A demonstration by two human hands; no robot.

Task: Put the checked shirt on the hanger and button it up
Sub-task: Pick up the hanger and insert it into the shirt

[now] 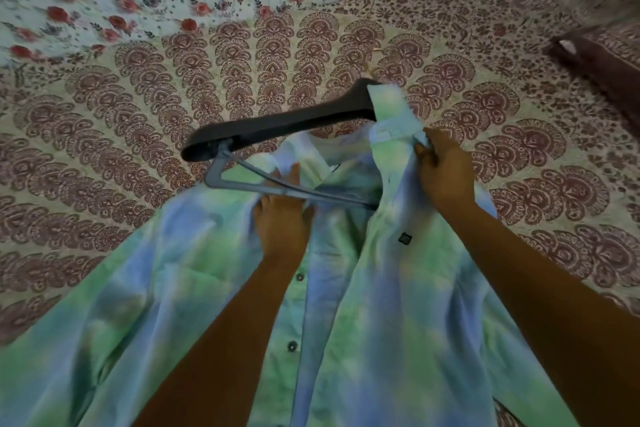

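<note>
Green-and-blue checked shirt (398, 305) is seen spread front-open over the maroon-printed bedspread (104, 156), its top end raised, and the black hanger with a grey lower bar (277, 128) is carried tilted inside it. One hanger arm is already buried in the shoulder on the right, while the other is bare and pointed off to the left. The hands are held apart, each clamped on the shirt. The pale collar edge (391, 121) is pinched by the right hand (446, 177), arm stretched forward and wrist bent, apparently so the seated shoulder is stopped from sliding off. The other front panel is gripped by the left hand (282, 222) just beside the lower bar, knuckles up and fingers tucked into the fabric, judged to be gathered for drawing over the bare arm. Dark buttons (292, 346) are undone, and buttoning is not yet begun.
</note>
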